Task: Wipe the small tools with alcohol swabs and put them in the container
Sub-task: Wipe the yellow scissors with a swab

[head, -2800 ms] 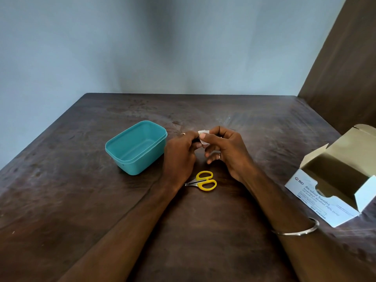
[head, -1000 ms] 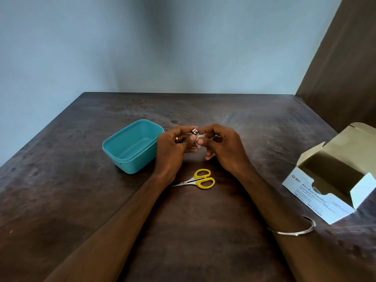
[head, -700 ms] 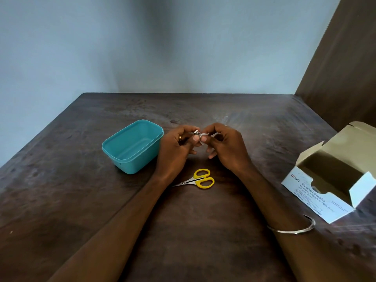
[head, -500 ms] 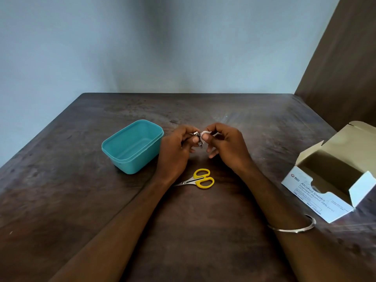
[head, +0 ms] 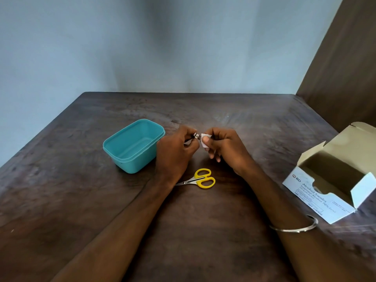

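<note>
So the hands have pulled apart a bit since half a second back: the swab was pressed right up against the little metal tool then, now there's a small gap between them. The scissors, tub and box haven't budged.

Containers first. The teal container (head: 133,145) sits on the desk (head: 61,190) left of centre, open, no lid on it, and as far as I can see there's nothing inside, just the bare bottom. Over at the right edge of the desk there's the alcohol swab box (head: 333,178), flaps open, lying with its opening facing up; the inside is in shadow and I can't make out any packets in it.

The left hand (head: 176,153) is closed around a small metal tool (head: 196,136), pinched at the fingertips with only the shiny end poking out, so I can't tell exactly what it is. It's just beside the container's right wall, held up off the desk. The right hand (head: 225,149) is pinching a white swab (head: 204,141) between thumb and forefinger, the other fingers curled under. Both forearms come in from the near edge and angle toward each other, with a thin metal bangle (head: 295,226) on the right wrist.

The yellow-handled scissors (head: 200,179) lie flat on the desk just in front of the hands, closed, blades pointing left, partly tucked under the left wrist.
</note>
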